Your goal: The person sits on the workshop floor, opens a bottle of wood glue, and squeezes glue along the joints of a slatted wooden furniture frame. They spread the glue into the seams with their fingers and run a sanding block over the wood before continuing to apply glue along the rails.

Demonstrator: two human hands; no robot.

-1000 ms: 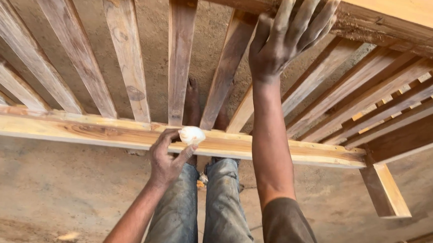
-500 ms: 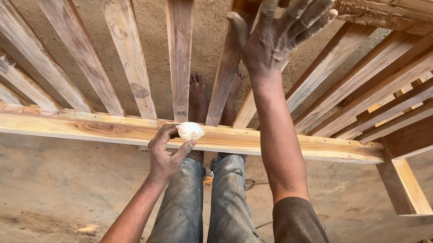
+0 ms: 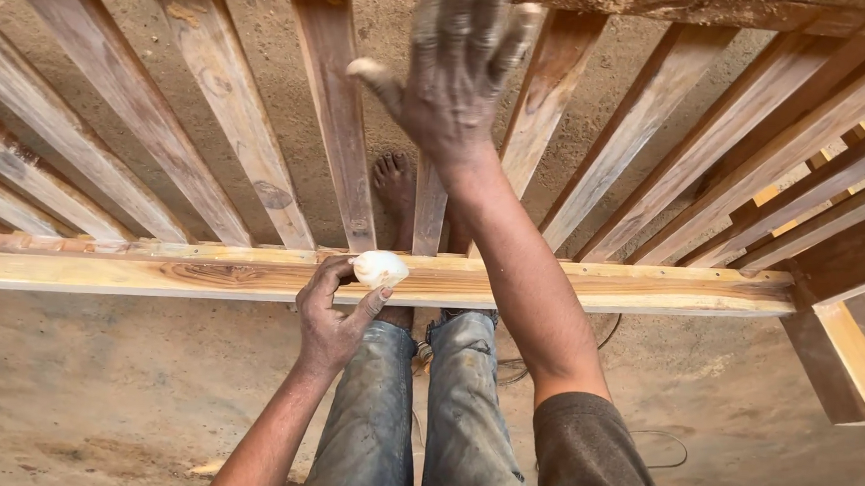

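Note:
My left hand (image 3: 333, 312) rests against the near rail (image 3: 600, 288) of a slatted wooden frame and grips a pale, whitish lump (image 3: 380, 268) of putty-like filler. My right hand (image 3: 459, 59) is stretched far out over the slats (image 3: 335, 117), palm down with the fingers spread, dusty and smeared with the pale filler, and holds nothing. It hovers at or on a slat near the far rail (image 3: 667, 2). My jeans-clad legs (image 3: 422, 413) stand below the near rail, and a bare foot (image 3: 396, 186) shows between the slats.
The frame spans the whole view, with angled slats running from the near rail to the far one. A short cross piece (image 3: 846, 358) juts down at the right. Under it is a dusty earthen floor (image 3: 93, 392) with a thin cable (image 3: 656, 437).
My right hand has slid left across the slats. The view has moved closer. My left hand still grips the lump at the near rail.

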